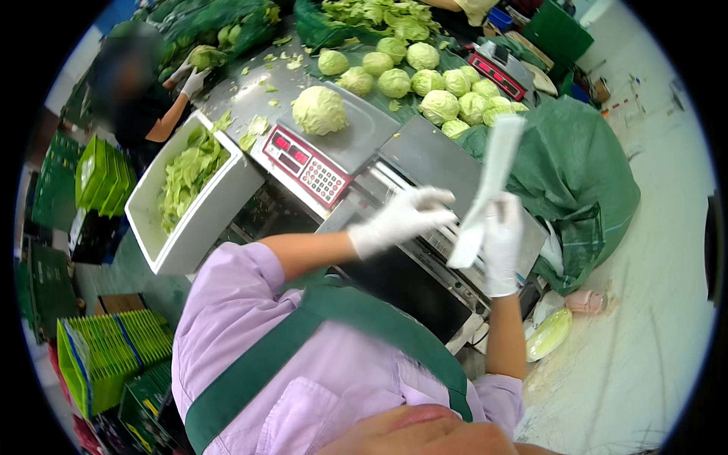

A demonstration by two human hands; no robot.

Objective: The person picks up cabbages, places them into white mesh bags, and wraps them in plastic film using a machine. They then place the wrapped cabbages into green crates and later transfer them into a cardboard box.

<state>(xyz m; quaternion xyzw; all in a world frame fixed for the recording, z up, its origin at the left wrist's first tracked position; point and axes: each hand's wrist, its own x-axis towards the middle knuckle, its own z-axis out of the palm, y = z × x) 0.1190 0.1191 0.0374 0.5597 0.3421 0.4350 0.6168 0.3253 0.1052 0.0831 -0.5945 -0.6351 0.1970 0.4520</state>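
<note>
My right hand (503, 244), in a white glove, grips a long whitish strip (490, 187), blurred, that looks like folded plastic film or a bag. My left hand (406, 219), also gloved, is held out just left of the strip with its fingers apart and nothing seen in it. Beneath both hands runs a metal wrapping machine or sealer (432, 250). Ahead of my left hand, a trimmed cabbage (319, 110) sits on the grey platter of a digital scale (307, 165) with a red-framed keypad and lit display.
Cabbages (441, 107) lie piled beyond the scale, near a second scale (497, 74). A white foam box (196, 227) of loose leaves stands to the left. A green sack (574, 165) bulges at the right. Farther left, a co-worker's gloved hands (193, 79) hold a cabbage.
</note>
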